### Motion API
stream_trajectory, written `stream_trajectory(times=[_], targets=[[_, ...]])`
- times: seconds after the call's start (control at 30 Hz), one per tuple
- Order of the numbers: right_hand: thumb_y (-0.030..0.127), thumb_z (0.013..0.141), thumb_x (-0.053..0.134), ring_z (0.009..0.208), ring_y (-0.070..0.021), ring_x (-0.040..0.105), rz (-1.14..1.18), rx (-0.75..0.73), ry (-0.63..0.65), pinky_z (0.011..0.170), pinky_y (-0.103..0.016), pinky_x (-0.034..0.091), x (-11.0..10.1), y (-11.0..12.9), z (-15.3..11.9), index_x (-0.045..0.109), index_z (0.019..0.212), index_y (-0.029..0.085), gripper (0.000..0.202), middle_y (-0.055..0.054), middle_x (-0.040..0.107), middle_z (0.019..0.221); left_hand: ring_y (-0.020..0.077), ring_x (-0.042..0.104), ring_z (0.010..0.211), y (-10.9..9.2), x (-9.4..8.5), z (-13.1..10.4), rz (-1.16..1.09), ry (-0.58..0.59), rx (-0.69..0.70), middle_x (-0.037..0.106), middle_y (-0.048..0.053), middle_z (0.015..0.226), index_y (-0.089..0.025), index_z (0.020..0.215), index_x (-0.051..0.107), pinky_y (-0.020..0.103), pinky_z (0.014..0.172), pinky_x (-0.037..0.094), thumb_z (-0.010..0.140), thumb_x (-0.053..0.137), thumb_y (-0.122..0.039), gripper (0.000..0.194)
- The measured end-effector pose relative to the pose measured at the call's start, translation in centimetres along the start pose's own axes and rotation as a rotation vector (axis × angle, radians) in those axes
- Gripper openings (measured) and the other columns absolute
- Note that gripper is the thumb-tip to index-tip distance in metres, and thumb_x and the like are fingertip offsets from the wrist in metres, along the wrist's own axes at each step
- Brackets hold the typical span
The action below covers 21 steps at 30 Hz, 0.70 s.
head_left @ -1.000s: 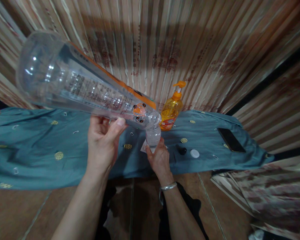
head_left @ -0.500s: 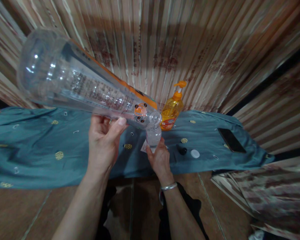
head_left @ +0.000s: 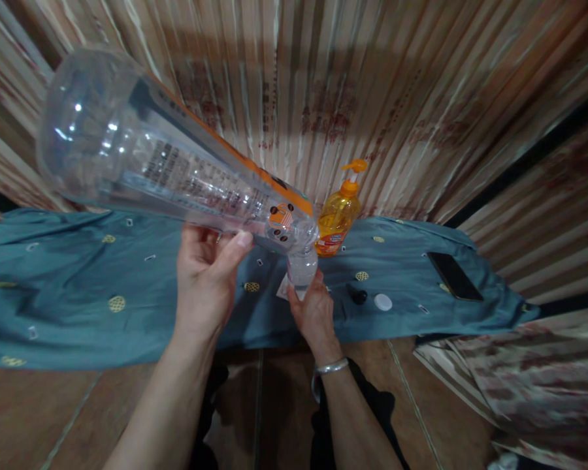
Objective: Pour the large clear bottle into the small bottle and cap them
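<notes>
So the left hand [head_left: 206,287] is gripping a big clear plastic bottle [head_left: 176,170], tipping its neck down into a small clear bottle [head_left: 302,267] that the right hand [head_left: 315,313] is clutching above the teal cloth [head_left: 78,287]. Narrow mouths and slick, thin plastic, so I'm guessing any wobble spills liquid onto that fabric.

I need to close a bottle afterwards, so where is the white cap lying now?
In the head view the white cap lies on the blue-green cloth, to the right of the right hand, beside a small black cap.
</notes>
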State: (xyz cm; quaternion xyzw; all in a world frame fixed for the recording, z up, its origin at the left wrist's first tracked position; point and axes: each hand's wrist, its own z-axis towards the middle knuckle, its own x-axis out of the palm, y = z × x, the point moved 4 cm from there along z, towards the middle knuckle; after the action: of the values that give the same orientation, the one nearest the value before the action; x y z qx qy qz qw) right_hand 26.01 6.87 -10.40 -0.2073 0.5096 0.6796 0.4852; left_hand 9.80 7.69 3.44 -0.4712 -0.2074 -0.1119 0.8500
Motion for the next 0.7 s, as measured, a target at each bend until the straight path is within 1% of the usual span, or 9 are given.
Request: stream_trajectory(times=[0.1, 0.23, 0.37, 0.57, 0.7], targets=[[0.033, 0.093, 0.056, 0.096, -0.0299, 0.072, -0.008, 0.002, 0.006, 0.081, -0.038, 0.056, 0.01, 0.03, 0.01, 0.043, 0.133, 0.003, 0.052, -0.021, 0.072, 0.103, 0.0137, 0.069, 0.093, -0.04, 0.1, -0.02, 0.003, 0.004, -0.009, 0.071, -0.004, 0.097, -0.027, 0.095, 0.069, 0.041, 0.101, 0.052, 0.066, 0.092, -0.025, 0.036], [0.034, 0.092, 0.057, 0.093, -0.0294, 0.072, -0.02, 0.008, 0.002, 0.081, -0.038, 0.055, 0.0, 0.02, 0.02, 0.043, 0.132, 0.003, 0.052, -0.021, 0.072, 0.102, 0.0131, 0.069, 0.092, -0.02, 0.08, 0.02, -0.007, 0.005, 0.0, 0.071, -0.004, 0.097, -0.026, 0.094, 0.069, 0.038, 0.098, 0.054, 0.066, 0.092, -0.024, 0.036], [0.034, 0.093, 0.056, 0.094, -0.0297, 0.072, -0.027, 0.009, 0.009, 0.08, -0.037, 0.055, 0.03, 0.01, 0.03, 0.044, 0.131, 0.002, 0.051, -0.021, 0.072, 0.101, 0.0144, 0.069, 0.092, 0.13, 0.02, 0.11, -0.007, 0.015, 0.012, 0.071, -0.002, 0.101, -0.026, 0.096, 0.068, 0.04, 0.097, 0.054, 0.069, 0.09, -0.024, 0.035], [0.035, 0.093, 0.055, 0.093, -0.0304, 0.072, -0.028, 0.01, 0.02, 0.081, -0.04, 0.056, 0.15, -0.07, 0.04, 0.044, 0.131, 0.003, 0.051, -0.021, 0.072, 0.101, 0.0155, 0.067, 0.096, 0.19, 0.03, 0.2, -0.002, 0.025, 0.013, 0.068, -0.002, 0.101, -0.026, 0.096, 0.068, 0.043, 0.103, 0.049, 0.07, 0.088, -0.023, 0.034], [0.035, 0.094, 0.054, 0.094, -0.0295, 0.072, -0.018, 0.004, -0.003, 0.082, -0.039, 0.056, 0.24, -0.12, -0.02, 0.043, 0.132, 0.004, 0.051, -0.02, 0.072, 0.102, 0.0153, 0.067, 0.093, 0.07, 0.12, 0.24, -0.019, 0.029, 0.016, 0.068, -0.001, 0.101, -0.025, 0.097, 0.068, 0.042, 0.101, 0.05, 0.069, 0.089, -0.022, 0.035]])
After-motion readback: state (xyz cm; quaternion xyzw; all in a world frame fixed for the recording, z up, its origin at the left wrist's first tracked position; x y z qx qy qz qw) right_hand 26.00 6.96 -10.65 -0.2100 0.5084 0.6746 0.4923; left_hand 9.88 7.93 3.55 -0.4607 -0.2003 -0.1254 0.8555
